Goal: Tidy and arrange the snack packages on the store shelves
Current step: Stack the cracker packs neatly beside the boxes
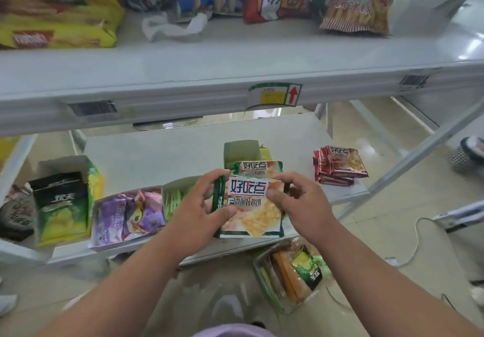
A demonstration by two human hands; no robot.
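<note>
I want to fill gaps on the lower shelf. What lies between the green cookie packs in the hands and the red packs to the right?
Bare shelf, in the head view; the green cookie packs and red packs stand apart.

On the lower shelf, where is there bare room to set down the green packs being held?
Bare patches on the lower shelf: the back stretch between the lime box and the open green carton, and the gap between the held green packs and the red packs. The front left is crowded.

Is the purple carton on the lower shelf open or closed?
Open. The purple carton has no lid over it, and loose purple and pink packets show inside from above.
</note>
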